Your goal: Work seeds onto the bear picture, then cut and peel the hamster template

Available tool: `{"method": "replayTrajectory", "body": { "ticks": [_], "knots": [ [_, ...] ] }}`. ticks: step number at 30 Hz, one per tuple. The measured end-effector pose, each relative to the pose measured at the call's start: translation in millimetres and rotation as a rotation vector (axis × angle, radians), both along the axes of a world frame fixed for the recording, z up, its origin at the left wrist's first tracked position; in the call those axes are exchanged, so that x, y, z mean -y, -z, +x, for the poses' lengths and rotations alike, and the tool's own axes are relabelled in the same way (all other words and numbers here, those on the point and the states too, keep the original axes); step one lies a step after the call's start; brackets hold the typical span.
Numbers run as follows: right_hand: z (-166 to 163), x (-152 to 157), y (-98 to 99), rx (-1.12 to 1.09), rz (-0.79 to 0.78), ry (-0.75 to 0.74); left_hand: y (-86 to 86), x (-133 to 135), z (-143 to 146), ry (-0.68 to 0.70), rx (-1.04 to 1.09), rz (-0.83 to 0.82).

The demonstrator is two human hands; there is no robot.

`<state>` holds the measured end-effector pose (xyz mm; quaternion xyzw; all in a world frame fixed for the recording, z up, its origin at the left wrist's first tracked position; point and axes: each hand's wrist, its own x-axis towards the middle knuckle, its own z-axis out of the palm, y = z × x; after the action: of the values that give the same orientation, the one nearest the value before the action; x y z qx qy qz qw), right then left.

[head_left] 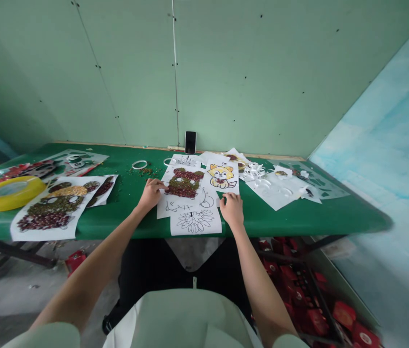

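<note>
Both bare forearms reach forward from short pale sleeves, converging toward the middle. The left hand point(150, 193) lies palm down with its wrist straight, fingers point(161, 184) stretched out to the right and pressed flat. The right hand point(232, 209) rests just across from it, knuckles up, its fingers curled loosely under and pointing toward the left hand.

Person seen from above: bare forearms, a left hand point(150, 192) and right hand point(232, 209) without gloves or jewellery, short pale green sleeves, pale green top.
</note>
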<state>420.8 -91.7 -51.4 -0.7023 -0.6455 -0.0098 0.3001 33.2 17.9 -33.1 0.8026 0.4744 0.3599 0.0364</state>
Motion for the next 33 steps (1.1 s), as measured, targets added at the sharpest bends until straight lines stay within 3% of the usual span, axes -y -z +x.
{"method": "replayTrajectory", "body": {
  "ticks": [4,13,33],
  "knots": [
    [-0.6,0.9,-2.4,-0.005,-0.010,0.000,-0.6,6.0,2.9,0.075,-0.103,0.076],
    [-1.8,2.9,-5.5,-0.016,-0.020,-0.005,0.4,6.3,1.1,0.053,-0.156,0.126],
    [-0.9,0.4,-1.2,0.012,-0.002,0.003,-2.5,6.8,6.5,0.055,-0.216,0.058]
  ]
}}
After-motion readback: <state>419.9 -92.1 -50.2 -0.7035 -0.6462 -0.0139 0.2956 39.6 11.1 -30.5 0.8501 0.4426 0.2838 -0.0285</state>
